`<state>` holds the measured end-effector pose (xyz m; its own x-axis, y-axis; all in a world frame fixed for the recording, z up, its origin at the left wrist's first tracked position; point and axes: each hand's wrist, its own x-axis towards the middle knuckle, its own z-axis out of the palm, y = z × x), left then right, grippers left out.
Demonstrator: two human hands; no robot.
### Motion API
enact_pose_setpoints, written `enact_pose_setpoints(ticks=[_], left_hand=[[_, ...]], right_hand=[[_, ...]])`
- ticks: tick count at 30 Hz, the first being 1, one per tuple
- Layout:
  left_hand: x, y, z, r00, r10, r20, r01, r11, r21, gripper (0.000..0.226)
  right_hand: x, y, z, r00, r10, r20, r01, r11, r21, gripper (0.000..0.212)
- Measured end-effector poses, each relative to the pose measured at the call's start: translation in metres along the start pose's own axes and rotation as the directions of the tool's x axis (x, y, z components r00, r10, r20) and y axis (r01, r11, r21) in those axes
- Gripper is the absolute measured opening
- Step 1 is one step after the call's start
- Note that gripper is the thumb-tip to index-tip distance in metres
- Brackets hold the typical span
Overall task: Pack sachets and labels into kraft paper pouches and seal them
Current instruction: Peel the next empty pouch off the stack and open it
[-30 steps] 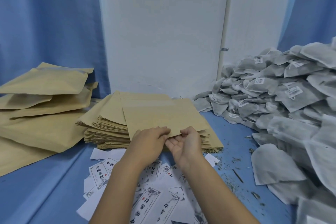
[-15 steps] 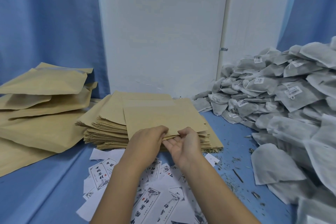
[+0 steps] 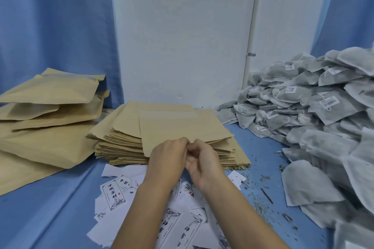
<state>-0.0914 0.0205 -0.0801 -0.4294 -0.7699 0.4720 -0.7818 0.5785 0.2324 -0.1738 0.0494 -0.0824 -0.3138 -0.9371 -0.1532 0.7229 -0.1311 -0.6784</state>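
Note:
A stack of flat kraft pouches (image 3: 121, 139) lies in the middle of the blue cloth. The top kraft pouch (image 3: 178, 127) sits askew on it, its near edge lifted. My left hand (image 3: 168, 157) and my right hand (image 3: 204, 161) meet at that near edge, fingertips pinching the pouch's mouth. White printed labels (image 3: 113, 192) are scattered in front of the stack, partly under my forearms. A large heap of grey sachets (image 3: 315, 107) fills the right side.
Filled kraft pouches (image 3: 48, 107) are piled at the left. A white wall panel (image 3: 182, 36) stands behind the stack, blue curtain on both sides. Dry herb crumbs and a twig (image 3: 267, 196) litter the cloth between the labels and the sachets.
Both hands have drawn closer together at the top pouch's near edge, and the fingers have curled in tighter on it. The pouch has barely shifted.

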Motion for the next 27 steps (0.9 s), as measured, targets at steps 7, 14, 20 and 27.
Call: enact_pose_setpoints(ticks=[7, 14, 20, 27], left_hand=[[-0.001, 0.003, 0.002, 0.999, 0.011, -0.04, -0.016, 0.993, -0.118, 0.038], [-0.004, 0.007, 0.004, 0.997, 0.056, -0.061, -0.063, 0.992, -0.111, 0.047], [-0.006, 0.009, 0.007, 0.999, 0.008, -0.053, -0.017, 0.984, -0.177, 0.054], [-0.01, 0.013, 0.013, 0.993, -0.042, -0.106, 0.017, 0.972, -0.233, 0.044]], right_hand=[[-0.001, 0.001, -0.001, 0.998, -0.027, -0.062, 0.026, 1.0, -0.01, 0.023], [-0.003, 0.0, -0.003, 0.978, -0.085, -0.188, 0.075, 0.995, -0.06, 0.026], [-0.005, 0.001, -0.005, 0.969, -0.105, -0.222, 0.081, 0.99, -0.116, 0.033], [-0.006, 0.003, -0.008, 0.956, -0.124, -0.268, 0.079, 0.982, -0.173, 0.039]])
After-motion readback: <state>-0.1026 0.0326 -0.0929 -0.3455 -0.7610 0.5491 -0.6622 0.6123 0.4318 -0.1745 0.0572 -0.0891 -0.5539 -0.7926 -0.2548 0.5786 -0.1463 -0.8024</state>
